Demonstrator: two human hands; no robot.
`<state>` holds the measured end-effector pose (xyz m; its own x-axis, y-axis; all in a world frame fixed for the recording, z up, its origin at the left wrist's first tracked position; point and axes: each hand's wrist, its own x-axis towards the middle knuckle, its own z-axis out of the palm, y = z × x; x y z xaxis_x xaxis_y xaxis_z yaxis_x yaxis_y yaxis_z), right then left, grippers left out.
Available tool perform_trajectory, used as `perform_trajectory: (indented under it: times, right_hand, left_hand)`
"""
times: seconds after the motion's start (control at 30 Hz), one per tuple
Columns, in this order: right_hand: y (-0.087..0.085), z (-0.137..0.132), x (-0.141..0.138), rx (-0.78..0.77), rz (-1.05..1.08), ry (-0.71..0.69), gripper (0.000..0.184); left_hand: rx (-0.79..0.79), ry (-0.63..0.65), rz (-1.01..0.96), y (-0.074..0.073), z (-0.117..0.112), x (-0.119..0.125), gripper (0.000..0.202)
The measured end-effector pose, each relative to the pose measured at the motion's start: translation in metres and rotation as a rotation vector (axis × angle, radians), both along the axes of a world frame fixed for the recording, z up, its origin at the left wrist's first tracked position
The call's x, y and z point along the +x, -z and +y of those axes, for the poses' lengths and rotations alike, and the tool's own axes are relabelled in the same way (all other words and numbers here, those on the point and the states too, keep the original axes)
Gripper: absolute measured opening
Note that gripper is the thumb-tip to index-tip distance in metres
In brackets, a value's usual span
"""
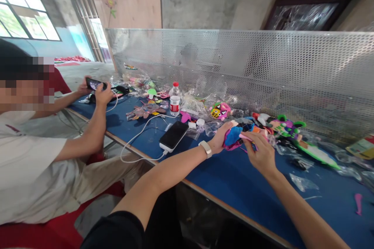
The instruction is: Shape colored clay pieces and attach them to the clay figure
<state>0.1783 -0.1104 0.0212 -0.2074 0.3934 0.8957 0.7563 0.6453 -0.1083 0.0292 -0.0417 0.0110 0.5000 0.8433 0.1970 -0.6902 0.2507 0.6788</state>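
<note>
My left hand (219,140), with a pale band at the wrist, is closed around a blue and magenta clay-like piece (233,137) held over the table. Close by on the right, my right hand (261,153) pinches a slim pink piece (247,135) against or just beside it; contact is hard to make out. Beyond my hands lie clear plastic bags and a pink and yellow figure with a striped face (220,111). A green and purple figure (288,125) rests to the right.
On the blue table (210,181) lie a black phone on a white power bank (174,136), a red-capped bottle (175,101) and a small pink tool (358,204). A perforated metal panel (257,70) stands behind. At left, a seated person (32,155) holds a phone (96,84).
</note>
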Motion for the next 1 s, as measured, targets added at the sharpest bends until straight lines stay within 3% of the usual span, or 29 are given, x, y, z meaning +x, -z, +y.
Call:
perform_trajectory:
  times: [0.3, 0.73, 1.0]
  right_hand:
    - [0.0113, 0.0043, 0.0017, -0.032, 0.012, 0.046, 0.022]
    - [0.0043, -0.0027, -0.0012, -0.002, 0.001, 0.066, 0.017]
    - [0.0054, -0.0005, -0.0019, -0.034, -0.018, -0.013, 0.013]
  left_hand:
    - [-0.178, -0.003, -0.02, -0.0043, 0.0003, -0.0046, 0.036]
    - [-0.162, 0.016, 0.006, -0.0051, -0.003, -0.004, 0.045]
    - [-0.133, 0.03, 0.047, 0.0006, 0.0017, -0.0042, 0.044]
